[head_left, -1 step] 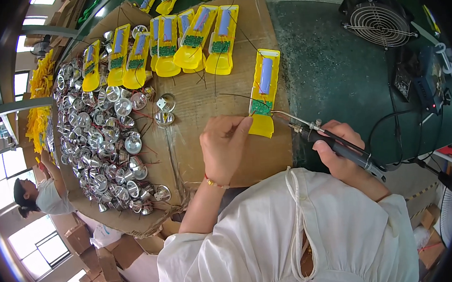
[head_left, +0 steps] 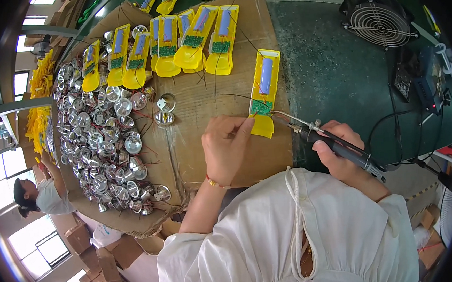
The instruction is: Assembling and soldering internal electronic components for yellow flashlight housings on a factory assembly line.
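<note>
A yellow plastic housing lies on the cardboard in front of me, holding a purple cylindrical battery and a green circuit board. My left hand is closed in a pinch at the board's lower left edge, on what looks like a thin reddish wire; the fingers mostly hide it. In my right hand is a soldering iron with a thin metal guide tube alongside. Its tip reaches the board's lower right edge. A dark wire extends left from the housing.
Several similar yellow housings stand in a row at the back. Silvery reflector cups are heaped on the left, two apart. A caged fan and a blue box with cables are at right. Another person is at far left.
My left hand has shifted very slightly to the right. The soldering iron and the housing look nearly unmoved.
</note>
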A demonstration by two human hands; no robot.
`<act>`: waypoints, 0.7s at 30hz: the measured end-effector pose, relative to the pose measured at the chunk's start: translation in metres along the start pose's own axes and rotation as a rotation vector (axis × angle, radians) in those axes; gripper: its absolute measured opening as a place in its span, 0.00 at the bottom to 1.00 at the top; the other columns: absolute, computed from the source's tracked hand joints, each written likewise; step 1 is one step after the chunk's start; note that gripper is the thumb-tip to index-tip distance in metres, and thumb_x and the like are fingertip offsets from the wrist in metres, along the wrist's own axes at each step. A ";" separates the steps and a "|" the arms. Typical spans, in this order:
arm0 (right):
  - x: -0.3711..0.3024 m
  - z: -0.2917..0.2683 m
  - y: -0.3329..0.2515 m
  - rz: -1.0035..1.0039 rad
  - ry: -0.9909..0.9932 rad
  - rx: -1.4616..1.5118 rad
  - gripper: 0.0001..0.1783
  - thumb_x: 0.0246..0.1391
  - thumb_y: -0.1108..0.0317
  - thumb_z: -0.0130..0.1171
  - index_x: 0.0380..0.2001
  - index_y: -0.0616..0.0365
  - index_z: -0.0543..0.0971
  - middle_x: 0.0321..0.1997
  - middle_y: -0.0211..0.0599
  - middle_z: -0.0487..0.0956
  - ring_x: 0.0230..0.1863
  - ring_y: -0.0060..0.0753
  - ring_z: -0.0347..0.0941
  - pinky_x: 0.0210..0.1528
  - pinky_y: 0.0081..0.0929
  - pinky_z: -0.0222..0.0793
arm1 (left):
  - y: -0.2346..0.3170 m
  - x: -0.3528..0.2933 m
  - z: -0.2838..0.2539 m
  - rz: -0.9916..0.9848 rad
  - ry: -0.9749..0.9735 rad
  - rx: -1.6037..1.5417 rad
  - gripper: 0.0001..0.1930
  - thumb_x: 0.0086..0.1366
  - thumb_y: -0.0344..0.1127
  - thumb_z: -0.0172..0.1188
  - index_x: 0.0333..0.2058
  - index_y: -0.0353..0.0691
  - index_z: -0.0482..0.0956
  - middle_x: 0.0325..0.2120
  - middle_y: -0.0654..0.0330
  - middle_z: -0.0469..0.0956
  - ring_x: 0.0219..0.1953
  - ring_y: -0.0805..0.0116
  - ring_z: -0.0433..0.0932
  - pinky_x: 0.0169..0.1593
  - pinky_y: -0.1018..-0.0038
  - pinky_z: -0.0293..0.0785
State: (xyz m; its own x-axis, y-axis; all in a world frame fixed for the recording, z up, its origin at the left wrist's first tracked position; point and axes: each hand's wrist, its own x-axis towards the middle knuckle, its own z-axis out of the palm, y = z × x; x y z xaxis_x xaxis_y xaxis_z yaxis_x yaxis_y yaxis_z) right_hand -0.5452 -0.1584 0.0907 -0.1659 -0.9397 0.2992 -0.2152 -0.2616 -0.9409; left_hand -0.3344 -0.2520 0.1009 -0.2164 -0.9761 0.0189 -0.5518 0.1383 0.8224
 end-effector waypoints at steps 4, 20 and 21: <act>0.004 0.001 -0.004 0.035 0.009 -0.032 0.10 0.43 0.74 0.61 0.28 0.66 0.72 0.26 0.43 0.76 0.25 0.29 0.73 0.26 0.22 0.68 | 0.002 0.000 0.007 0.028 -0.031 -0.018 0.05 0.52 0.29 0.62 0.25 0.34 0.79 0.21 0.61 0.72 0.22 0.73 0.68 0.27 0.79 0.66; 0.013 0.013 -0.006 0.092 -0.006 -0.041 0.08 0.48 0.73 0.57 0.29 0.66 0.71 0.23 0.38 0.75 0.23 0.22 0.70 0.25 0.19 0.66 | 0.000 0.004 0.007 -0.022 -0.031 -0.079 0.07 0.54 0.28 0.61 0.22 0.30 0.76 0.24 0.62 0.71 0.21 0.80 0.65 0.25 0.82 0.63; 0.013 0.013 -0.008 0.105 -0.022 -0.061 0.08 0.49 0.72 0.56 0.30 0.65 0.69 0.21 0.38 0.75 0.23 0.25 0.70 0.27 0.21 0.66 | 0.000 0.005 0.007 -0.021 -0.034 -0.081 0.07 0.54 0.28 0.61 0.22 0.30 0.76 0.24 0.62 0.71 0.21 0.80 0.65 0.25 0.82 0.63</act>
State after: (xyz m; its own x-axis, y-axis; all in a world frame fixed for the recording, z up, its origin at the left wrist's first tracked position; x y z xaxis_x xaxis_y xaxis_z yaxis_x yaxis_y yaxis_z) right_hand -0.5331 -0.1713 0.0996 -0.1694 -0.9661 0.1949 -0.2560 -0.1478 -0.9553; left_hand -0.3412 -0.2554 0.0970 -0.2339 -0.9721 -0.0171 -0.4898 0.1026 0.8658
